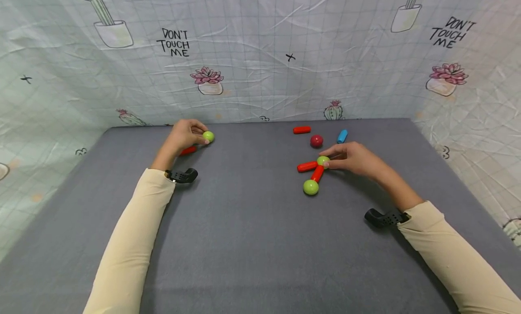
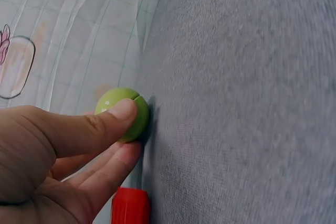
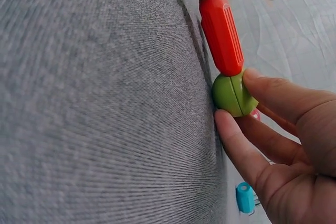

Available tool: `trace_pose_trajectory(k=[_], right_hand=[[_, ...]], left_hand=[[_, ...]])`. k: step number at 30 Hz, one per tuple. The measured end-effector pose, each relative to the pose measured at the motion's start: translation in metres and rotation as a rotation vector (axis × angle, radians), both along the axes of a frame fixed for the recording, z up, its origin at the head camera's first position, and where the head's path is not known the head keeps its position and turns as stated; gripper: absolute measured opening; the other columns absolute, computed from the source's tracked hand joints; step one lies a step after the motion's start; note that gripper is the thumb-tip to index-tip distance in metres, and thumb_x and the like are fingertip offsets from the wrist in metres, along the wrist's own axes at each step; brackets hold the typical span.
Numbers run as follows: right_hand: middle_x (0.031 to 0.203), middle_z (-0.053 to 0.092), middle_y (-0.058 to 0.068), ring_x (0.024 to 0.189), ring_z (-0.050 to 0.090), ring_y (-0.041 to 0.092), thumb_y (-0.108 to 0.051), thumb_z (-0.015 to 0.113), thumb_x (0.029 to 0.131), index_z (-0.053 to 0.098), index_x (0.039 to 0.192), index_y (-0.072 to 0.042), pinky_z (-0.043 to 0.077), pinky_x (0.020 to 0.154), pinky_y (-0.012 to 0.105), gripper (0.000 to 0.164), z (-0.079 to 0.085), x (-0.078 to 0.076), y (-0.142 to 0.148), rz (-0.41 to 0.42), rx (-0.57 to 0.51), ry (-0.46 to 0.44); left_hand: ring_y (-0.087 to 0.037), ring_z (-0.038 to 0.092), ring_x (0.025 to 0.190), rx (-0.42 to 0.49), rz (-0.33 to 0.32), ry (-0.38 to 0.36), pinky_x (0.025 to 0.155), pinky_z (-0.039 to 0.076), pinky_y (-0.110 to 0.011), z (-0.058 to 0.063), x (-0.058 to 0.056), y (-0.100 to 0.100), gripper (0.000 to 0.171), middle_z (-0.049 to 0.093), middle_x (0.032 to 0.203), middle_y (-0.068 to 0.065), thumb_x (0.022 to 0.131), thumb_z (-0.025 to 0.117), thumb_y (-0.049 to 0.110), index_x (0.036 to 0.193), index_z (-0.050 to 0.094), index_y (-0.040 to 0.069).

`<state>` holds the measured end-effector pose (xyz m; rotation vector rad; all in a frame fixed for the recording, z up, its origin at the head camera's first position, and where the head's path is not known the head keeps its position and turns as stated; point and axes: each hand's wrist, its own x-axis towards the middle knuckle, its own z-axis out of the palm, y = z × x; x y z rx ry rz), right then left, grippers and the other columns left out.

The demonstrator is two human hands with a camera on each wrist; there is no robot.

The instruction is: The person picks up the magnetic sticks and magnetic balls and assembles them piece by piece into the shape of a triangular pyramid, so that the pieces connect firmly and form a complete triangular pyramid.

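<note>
At the far left of the table, my left hand (image 1: 188, 134) pinches a green ball (image 2: 118, 100) between thumb and fingers. Just beside that hand lies a red stick (image 1: 188, 150), partly hidden by it in the head view. On the right, my right hand (image 1: 353, 159) pinches another green ball (image 3: 231, 94). Two sticks meet that ball: one red stick (image 1: 307, 167) points left, and a second red stick (image 3: 221, 35) runs toward me. At this second stick's near end sits a further green ball (image 1: 311, 187).
Behind the right hand lie a dark red ball (image 1: 316, 141), a loose red stick (image 1: 302, 130) and a blue stick (image 1: 342, 136). A printed curtain (image 1: 252, 56) rises along the back edge of the grey table (image 1: 244, 232).
</note>
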<state>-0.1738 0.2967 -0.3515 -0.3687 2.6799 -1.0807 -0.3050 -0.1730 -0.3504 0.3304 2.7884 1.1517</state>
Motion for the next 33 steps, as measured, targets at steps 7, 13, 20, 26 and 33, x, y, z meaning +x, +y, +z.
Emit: trace_pose_trajectory(k=[7,13,20,26,33], right_hand=[[0.124,0.071,0.011,0.111,0.065,0.022,-0.021,0.071,0.098,0.069,0.132,-0.008,0.053,0.083,0.023,0.037,0.001,0.001,0.000,-0.008,-0.025,-0.003],[0.125,0.071,0.010,0.115,0.065,0.024,-0.024,0.073,0.097,0.070,0.131,-0.011,0.053,0.085,0.027,0.036,0.002,0.002,0.001,-0.026,-0.013,-0.004],[0.125,0.071,0.010,0.113,0.066,0.024,-0.024,0.073,0.097,0.069,0.131,-0.011,0.053,0.085,0.027,0.037,0.001,0.003,0.001,-0.035,-0.025,-0.014],[0.125,0.071,0.010,0.113,0.066,0.024,-0.022,0.073,0.097,0.070,0.131,-0.010,0.053,0.084,0.026,0.036,0.000,0.002,-0.001,-0.028,-0.022,-0.013],[0.125,0.071,0.011,0.112,0.066,0.024,-0.021,0.072,0.097,0.069,0.131,-0.010,0.053,0.083,0.025,0.036,0.000,0.000,-0.001,-0.027,-0.015,-0.014]], left_hand=[[-0.039,0.061,0.120,-0.017,-0.031,0.034,0.100,0.049,-0.050,0.003,0.003,0.013,0.049,0.065,0.129,-0.026,0.087,0.080,0.002,0.133,0.063,-0.002],[-0.038,0.062,0.121,0.018,-0.081,0.031,0.094,0.052,-0.049,0.006,0.009,0.032,0.044,0.063,0.135,-0.021,0.090,0.077,0.004,0.132,0.066,0.000],[-0.033,0.060,0.122,0.211,-0.143,-0.033,0.090,0.054,-0.034,0.010,0.013,0.055,0.040,0.062,0.134,-0.020,0.090,0.073,-0.001,0.130,0.067,-0.001],[-0.024,0.062,0.114,0.480,-0.173,-0.155,0.098,0.055,-0.038,0.009,0.019,0.072,0.040,0.059,0.135,-0.018,0.093,0.071,-0.001,0.132,0.063,-0.006],[-0.020,0.071,0.098,0.695,-0.217,-0.200,0.095,0.056,-0.040,0.006,0.024,0.088,0.034,0.063,0.127,-0.021,0.100,0.064,0.005,0.130,0.062,-0.011]])
